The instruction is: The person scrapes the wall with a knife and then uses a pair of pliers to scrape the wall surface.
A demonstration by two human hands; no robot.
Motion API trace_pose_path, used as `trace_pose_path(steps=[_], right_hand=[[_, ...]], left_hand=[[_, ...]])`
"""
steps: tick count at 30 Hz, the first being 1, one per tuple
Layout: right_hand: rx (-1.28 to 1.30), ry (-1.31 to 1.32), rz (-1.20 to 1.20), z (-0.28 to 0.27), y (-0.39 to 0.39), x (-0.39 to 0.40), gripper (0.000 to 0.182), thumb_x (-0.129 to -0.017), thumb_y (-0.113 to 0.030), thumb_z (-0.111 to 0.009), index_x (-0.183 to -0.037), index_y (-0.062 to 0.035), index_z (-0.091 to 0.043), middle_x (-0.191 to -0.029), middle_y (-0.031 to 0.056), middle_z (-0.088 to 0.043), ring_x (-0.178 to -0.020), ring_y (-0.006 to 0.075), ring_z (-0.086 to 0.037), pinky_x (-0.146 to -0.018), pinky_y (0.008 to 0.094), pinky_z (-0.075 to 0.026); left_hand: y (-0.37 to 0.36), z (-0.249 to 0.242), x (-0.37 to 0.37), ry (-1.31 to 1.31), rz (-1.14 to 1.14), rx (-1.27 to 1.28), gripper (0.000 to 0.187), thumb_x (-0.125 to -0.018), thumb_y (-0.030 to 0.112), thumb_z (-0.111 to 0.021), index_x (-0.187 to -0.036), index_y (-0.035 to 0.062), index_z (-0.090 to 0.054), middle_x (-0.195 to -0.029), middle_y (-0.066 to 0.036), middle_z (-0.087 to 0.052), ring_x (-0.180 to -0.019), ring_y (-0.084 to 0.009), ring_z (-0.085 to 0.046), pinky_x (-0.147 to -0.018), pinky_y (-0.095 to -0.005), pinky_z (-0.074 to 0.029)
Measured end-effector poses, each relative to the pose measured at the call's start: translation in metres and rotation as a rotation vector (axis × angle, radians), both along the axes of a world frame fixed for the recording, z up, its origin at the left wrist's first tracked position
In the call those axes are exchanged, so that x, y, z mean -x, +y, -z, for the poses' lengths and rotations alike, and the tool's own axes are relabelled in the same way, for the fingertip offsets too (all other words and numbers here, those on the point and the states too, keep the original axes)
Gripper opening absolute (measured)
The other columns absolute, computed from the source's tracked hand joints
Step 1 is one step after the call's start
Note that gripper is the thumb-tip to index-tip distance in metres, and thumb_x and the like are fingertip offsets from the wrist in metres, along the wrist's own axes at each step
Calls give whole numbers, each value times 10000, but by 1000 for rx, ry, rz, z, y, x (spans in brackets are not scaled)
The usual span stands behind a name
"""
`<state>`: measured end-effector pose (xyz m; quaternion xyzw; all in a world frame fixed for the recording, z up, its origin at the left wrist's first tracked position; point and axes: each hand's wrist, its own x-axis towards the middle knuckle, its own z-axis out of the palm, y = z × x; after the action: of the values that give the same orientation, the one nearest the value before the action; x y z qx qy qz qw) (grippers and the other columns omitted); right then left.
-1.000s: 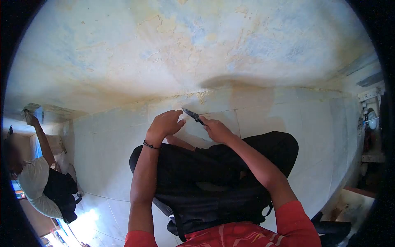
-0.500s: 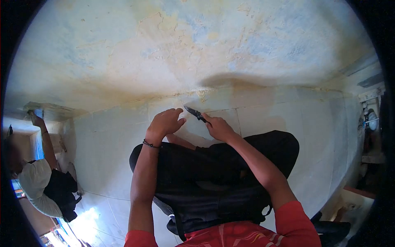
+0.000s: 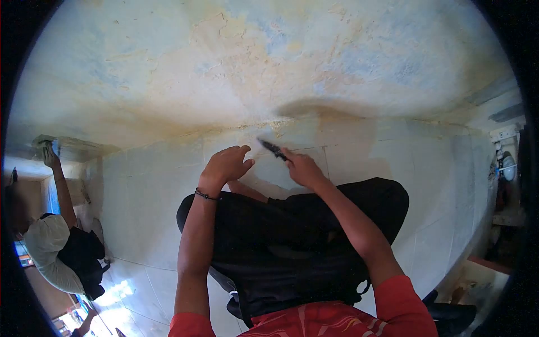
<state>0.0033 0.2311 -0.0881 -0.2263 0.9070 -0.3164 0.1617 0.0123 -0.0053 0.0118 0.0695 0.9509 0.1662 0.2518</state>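
Knife [image 3: 273,149] Was Held Just Short of the Wall's Foot

The dark knife sat in the right hand [image 3: 305,170], whose fingers were closed round its handle. Its blade slanted toward the wall [image 3: 236,67] and to the left, the tip near the seam where wall met floor [image 3: 151,224]; whether it touched the tiles could not be told. The left hand [image 3: 225,167] was loosely spread, thumb apart from the forefinger, with a gap between it and the blade. Behind both hands, the black-clad knees [image 3: 382,208] bounded the working space, and a strip of floor lay between them and the wall. To either side the tiles ran on well past the knees.

Pale crumbs [image 3: 275,128] lay along the seam, just beyond the tip. The floor was of light tiles with thin joints, marked by damp-looking patches. Above it, the wall showed blue, cream and yellowish stains and peeling paint. At the far left, another person [image 3: 78,258] had a raised hand by a dark patch of wall, well apart. Shelving [image 3: 508,219] stood at the right edge, and bright light [image 3: 119,289] fell on the floor at lower left.
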Motion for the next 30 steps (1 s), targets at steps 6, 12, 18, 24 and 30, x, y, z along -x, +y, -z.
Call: trace_pose_path(steps=[6,12,18,24,30], right_hand=[[-28,-58,136,-9,5,3,450,-879,-105,-488,-1327,-69,-453,-904,285,-608,-848,432,-591,-779,478,-459],[-1,-88,-43,-1,1,-5,466,-899,-117,-447,-1363,-90,-404,-864,280,-614,-819,435,-601,-743,488,-488],[-71,10,134,2,9,6,472,-901,-136,-444,-1367,-88,-385,-886,281,-617,-831,434,-605,-770,496,-484],[-49,-172,18,-19,-1,-6,460,-897,-136,-458,-1355,-123,-416,-986,262,-614,-916,422,-595,-830,469,-468],[-36,-17,88,-5,15,9,458,-890,-136,-487,-1344,-102,-436,-944,278,-615,-893,430,-594,-818,463,-471]], left_hand=[[-1,4,2,31,31,-10,440,-901,363,-521,-1241,84,-518,-1177,-165,-592,-1100,-332,-550,-922,-430,-445],[0,6,-2,71,20,12,406,-892,350,-515,-1207,95,-531,-1111,-138,-612,-1064,-297,-566,-890,-412,-456],[0,1,-1,42,6,7,399,-891,342,-518,-1201,91,-532,-1115,-142,-610,-1067,-302,-564,-887,-418,-456],[1,-4,0,-10,3,8,452,-904,374,-502,-1249,82,-505,-1189,-167,-581,-1102,-333,-544,-928,-430,-439],[-3,3,-2,47,-9,2,396,-888,342,-520,-1196,94,-541,-1110,-131,-614,-1073,-296,-561,-892,-416,-455]])
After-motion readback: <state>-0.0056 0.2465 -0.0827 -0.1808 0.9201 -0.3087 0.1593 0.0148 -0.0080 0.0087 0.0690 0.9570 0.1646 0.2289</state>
